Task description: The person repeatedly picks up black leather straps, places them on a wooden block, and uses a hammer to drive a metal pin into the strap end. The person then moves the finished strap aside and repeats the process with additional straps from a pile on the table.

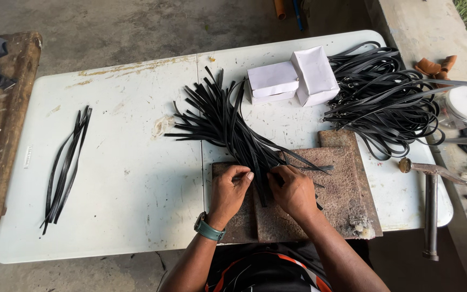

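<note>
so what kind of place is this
Probably a small outdoor craft workshop, likely strap or leather work: black strips fanned on a white folding table, a hammer at its edge, concrete floor beneath.

A: Where does everything sit on the folding table (120,178)?

B: The fanned strap pile (217,116) lies mid-table, its near end on the work board (336,189). Two boxes (293,81) stand behind it, tangled straps (385,97) right of them, a few loose straps (66,162) far left.

A: And the hammer (431,189)?

B: At the right edge, seemingly overhanging.
</note>
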